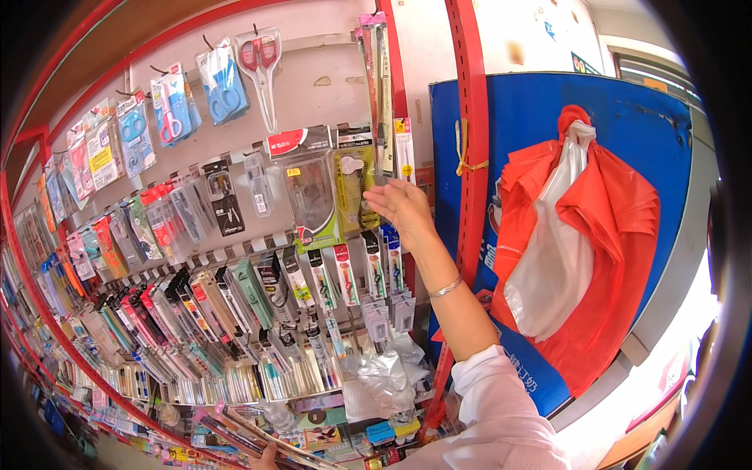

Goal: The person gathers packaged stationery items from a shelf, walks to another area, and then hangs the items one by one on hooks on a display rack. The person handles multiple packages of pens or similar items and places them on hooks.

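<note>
My right hand [400, 210] is raised, palm side partly up, in front of a yellow stationery set in clear packaging [351, 194]; whether its fingertips touch the packet I cannot tell. A silver bracelet [446, 287] circles that wrist. Just above the fingers hang long slim packets with pink tops [376, 76]. At the bottom edge my left hand [264, 458] grips a bundle of long thin packets [247, 435], partly cut off by the picture's rim. Left of the right hand hangs a large clear packet with a red and green card [311, 200].
Packaged scissors [259, 70] hang along the top row. Rows of packaged pens [200, 299] fill the rack below. A red slotted metal post [470, 135] stands beside my right arm. Red plastic bags [617, 223] hang on a blue panel [529, 106]. Crumpled clear plastic [390, 373] lies low on the rack.
</note>
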`<state>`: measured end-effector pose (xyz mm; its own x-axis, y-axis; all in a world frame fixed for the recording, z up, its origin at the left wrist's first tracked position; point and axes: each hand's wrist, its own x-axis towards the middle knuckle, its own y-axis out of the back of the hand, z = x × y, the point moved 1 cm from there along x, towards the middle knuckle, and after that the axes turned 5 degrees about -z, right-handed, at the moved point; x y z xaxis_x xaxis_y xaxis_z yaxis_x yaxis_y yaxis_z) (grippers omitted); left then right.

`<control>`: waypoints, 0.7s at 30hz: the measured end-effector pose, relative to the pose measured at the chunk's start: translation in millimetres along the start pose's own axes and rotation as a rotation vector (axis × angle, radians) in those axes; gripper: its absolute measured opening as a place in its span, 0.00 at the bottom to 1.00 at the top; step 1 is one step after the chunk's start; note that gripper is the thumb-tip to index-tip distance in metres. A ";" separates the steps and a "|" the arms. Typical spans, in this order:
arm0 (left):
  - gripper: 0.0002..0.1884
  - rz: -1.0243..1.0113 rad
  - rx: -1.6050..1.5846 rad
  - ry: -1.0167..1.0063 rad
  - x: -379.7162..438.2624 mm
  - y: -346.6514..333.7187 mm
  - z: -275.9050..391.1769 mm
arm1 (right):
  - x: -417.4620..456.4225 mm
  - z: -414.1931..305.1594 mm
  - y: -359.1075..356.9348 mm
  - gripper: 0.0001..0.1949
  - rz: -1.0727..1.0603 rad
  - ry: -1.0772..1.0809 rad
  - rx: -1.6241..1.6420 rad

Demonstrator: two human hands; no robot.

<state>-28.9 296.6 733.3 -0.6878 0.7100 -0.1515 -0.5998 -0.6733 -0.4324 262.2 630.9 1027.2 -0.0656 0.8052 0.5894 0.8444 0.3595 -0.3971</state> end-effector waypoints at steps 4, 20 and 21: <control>0.21 -0.021 -0.014 -0.030 1.9 3.6 -1.9 | -2.9 3.5 2.0 0.27 -0.011 -0.026 0.005; 0.24 -0.338 -0.129 0.001 7.9 -16.6 13.7 | -161.8 57.2 -52.7 0.11 -0.711 -0.254 -0.172; 0.23 -0.320 -0.113 -0.009 5.1 -20.7 17.1 | -187.3 70.7 -59.6 0.13 -0.857 -0.153 -0.327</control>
<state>-26.9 310.7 756.7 -0.4755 0.8796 0.0154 -0.7370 -0.3888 -0.5529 186.5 492.0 890.7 -0.7860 0.3878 0.4816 0.5815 0.7282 0.3627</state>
